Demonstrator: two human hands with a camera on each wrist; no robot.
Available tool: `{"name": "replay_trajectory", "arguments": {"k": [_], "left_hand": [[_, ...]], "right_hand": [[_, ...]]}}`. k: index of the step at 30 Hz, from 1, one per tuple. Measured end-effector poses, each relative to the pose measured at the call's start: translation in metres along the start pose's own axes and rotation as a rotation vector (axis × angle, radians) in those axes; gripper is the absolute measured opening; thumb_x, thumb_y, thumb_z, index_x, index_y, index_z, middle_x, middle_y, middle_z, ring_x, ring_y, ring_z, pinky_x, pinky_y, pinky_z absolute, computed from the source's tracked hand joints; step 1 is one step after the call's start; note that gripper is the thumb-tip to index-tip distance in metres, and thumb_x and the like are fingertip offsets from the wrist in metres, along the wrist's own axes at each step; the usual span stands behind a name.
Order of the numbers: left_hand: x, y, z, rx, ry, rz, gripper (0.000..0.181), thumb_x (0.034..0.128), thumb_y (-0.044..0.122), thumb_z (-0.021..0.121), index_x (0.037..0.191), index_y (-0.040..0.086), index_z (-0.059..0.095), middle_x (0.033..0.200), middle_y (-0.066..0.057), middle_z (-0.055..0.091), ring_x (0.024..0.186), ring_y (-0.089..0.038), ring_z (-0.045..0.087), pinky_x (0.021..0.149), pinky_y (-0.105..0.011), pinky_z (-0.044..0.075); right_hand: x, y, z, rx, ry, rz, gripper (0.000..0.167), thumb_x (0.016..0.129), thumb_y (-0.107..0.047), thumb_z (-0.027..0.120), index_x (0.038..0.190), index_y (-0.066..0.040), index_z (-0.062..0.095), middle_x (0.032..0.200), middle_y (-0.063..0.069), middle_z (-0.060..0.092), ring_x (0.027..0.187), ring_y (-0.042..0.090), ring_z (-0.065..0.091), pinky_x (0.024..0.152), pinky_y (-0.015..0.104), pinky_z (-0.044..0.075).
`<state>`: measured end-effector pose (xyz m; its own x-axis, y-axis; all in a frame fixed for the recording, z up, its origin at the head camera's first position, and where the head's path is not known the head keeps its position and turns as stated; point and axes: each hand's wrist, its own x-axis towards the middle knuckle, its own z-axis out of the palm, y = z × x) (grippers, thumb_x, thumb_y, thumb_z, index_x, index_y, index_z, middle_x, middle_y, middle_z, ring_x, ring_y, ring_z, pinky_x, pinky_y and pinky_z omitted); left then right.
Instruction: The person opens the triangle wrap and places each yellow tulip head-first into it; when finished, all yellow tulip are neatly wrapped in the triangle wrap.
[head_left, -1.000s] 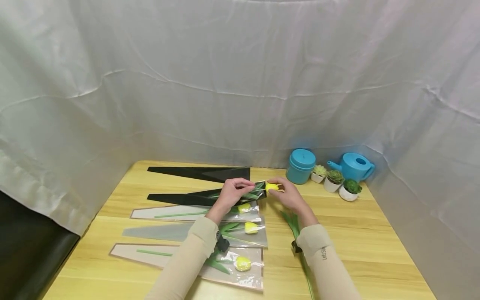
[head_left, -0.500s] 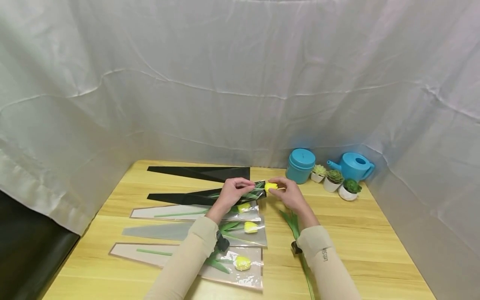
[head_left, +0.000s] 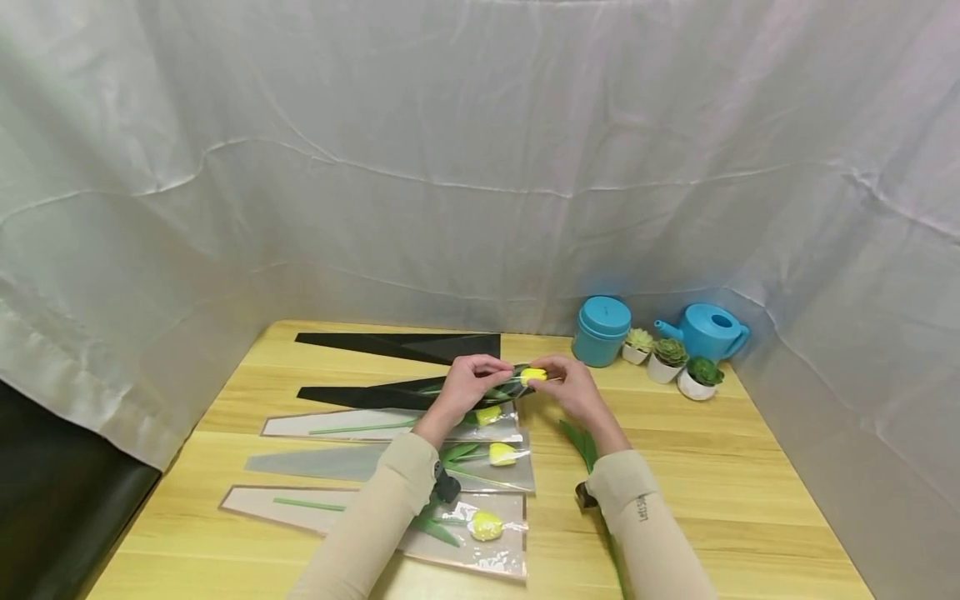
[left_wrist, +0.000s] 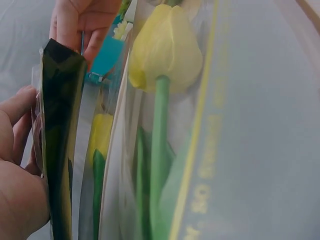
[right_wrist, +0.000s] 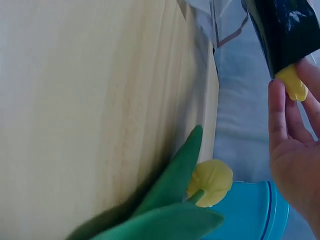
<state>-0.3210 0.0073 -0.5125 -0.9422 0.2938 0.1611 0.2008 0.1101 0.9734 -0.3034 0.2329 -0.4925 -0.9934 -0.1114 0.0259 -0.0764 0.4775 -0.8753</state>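
My left hand (head_left: 465, 390) pinches a black flower sleeve (head_left: 337, 397) near its wide mouth; in the left wrist view the sleeve (left_wrist: 62, 125) stands on edge between thumb and fingers. At that mouth my right hand (head_left: 576, 392) holds a yellow tulip (head_left: 533, 375) by its bloom. The right wrist view has the bloom (right_wrist: 292, 85) partly inside the sleeve, its tip sticking out between my fingertips. Stem and leaves lie inside the sleeve, partly hidden by my left hand. Under my right forearm lies a loose tulip (head_left: 583, 446) with green leaves.
Three sleeved yellow tulips (head_left: 502, 454) lie in a column nearer me, partly under my left arm. Behind, another black sleeve (head_left: 397, 345) lies flat. A blue canister (head_left: 602, 333), small potted succulents (head_left: 667, 362) and a blue watering can (head_left: 708, 333) stand at the back right.
The tulip's bloom has moved left, from outside the sleeve's mouth to partly within it. My right hand has shifted slightly left with it; my left hand stays nearly in place.
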Motion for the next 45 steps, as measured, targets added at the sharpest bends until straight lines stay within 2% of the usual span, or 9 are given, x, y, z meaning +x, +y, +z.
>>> {"name": "replay_trajectory", "arguments": {"k": [5,12,20,24,29,35,40,45], "left_hand": [[0.000,-0.001,0.002,-0.004,0.002,-0.001,0.015,0.0933,0.021,0.079,0.106,0.013,0.082,0.107,-0.005,0.080,0.103,-0.018,0.073,0.090,-0.037,0.060],[0.000,-0.001,0.005,-0.016,-0.017,0.022,0.022,0.0937,0.022,0.079,0.111,0.008,0.081,0.111,-0.012,0.079,0.105,-0.023,0.072,0.093,-0.043,0.059],[-0.004,0.001,0.003,-0.009,-0.051,0.019,0.022,0.0952,0.021,0.077,0.115,0.012,0.079,0.111,-0.005,0.080,0.103,-0.016,0.073,0.092,-0.040,0.060],[-0.005,0.002,-0.002,0.003,-0.081,0.044,0.025,0.0954,0.020,0.077,0.119,0.012,0.077,0.114,-0.004,0.079,0.103,-0.017,0.073,0.089,-0.036,0.061],[-0.006,0.004,-0.016,0.099,-0.103,0.040,0.031,0.0933,0.023,0.080,0.122,0.015,0.076,0.116,0.000,0.078,0.102,-0.016,0.071,0.084,-0.032,0.060],[-0.007,0.006,-0.032,0.246,-0.120,0.038,0.030,0.0888,0.025,0.084,0.118,0.019,0.078,0.109,0.004,0.077,0.098,-0.015,0.068,0.085,-0.035,0.056],[-0.007,0.005,-0.033,0.301,-0.131,0.063,0.025,0.0886,0.025,0.085,0.112,0.022,0.080,0.106,0.005,0.079,0.101,-0.015,0.068,0.087,-0.035,0.056],[-0.008,0.001,-0.031,0.306,-0.121,0.079,0.019,0.0902,0.024,0.083,0.109,0.021,0.081,0.101,0.007,0.080,0.103,-0.015,0.069,0.088,-0.037,0.058]], "right_hand": [[0.000,0.001,0.005,0.024,0.026,0.000,0.030,0.090,-0.015,0.082,0.119,-0.008,0.076,0.122,0.013,0.070,0.103,0.025,0.067,0.081,0.030,0.058],[0.000,0.002,0.008,-0.044,0.046,-0.024,0.028,0.089,-0.020,0.085,0.114,-0.011,0.078,0.112,0.010,0.073,0.091,0.023,0.063,0.072,0.030,0.052],[0.000,0.004,0.010,-0.014,0.037,-0.015,0.026,0.087,-0.023,0.086,0.110,-0.012,0.079,0.103,0.007,0.073,0.082,0.021,0.060,0.061,0.030,0.050],[0.000,0.005,0.009,-0.005,0.035,-0.016,0.030,0.087,-0.025,0.086,0.113,-0.011,0.078,0.099,0.008,0.071,0.083,0.023,0.059,0.063,0.030,0.050],[-0.002,0.004,0.006,0.027,0.058,0.007,0.032,0.087,-0.025,0.086,0.115,-0.011,0.078,0.097,0.010,0.069,0.087,0.027,0.058,0.068,0.031,0.050],[-0.003,0.003,0.001,0.059,0.070,0.035,0.035,0.088,-0.027,0.086,0.118,-0.013,0.077,0.103,0.009,0.068,0.087,0.023,0.057,0.070,0.029,0.050],[-0.003,0.002,0.000,0.082,0.071,0.033,0.037,0.087,-0.027,0.087,0.119,-0.012,0.077,0.103,0.010,0.069,0.085,0.022,0.057,0.068,0.028,0.051],[-0.005,0.001,0.000,0.080,0.074,0.029,0.037,0.086,-0.026,0.087,0.118,-0.010,0.077,0.100,0.009,0.069,0.083,0.021,0.058,0.067,0.026,0.050]]}}
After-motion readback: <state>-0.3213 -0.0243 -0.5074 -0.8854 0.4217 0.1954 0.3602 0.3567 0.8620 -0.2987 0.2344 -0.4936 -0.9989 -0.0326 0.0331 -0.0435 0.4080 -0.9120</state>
